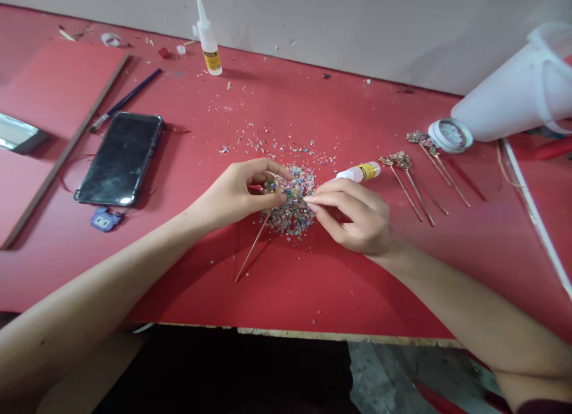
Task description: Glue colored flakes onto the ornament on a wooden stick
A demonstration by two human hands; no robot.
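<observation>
Okay so, one red surface, and I'm placing everything off the pile of tiny colored chips on it. Biggest thing up there is one white container, way off to the pile's far right, can't see inside it. Two hands in play: the left hand is at the pile's left edge, partly closed, thumb and fingers gripping a decorated hairpin by its head, right over the chips, stem slanting down-left. The right hand is at the pile's right edge, thumb and forefinger pinched together near that head; can't tell if there's anything between them. One phone and one brush lie left of the pile. Looks like four other hairpins well right of it. Two glue bottles: an upright bottle beyond the pile, a lying bottle just right. One small round tub, far right, has pale bits in it.
</observation>
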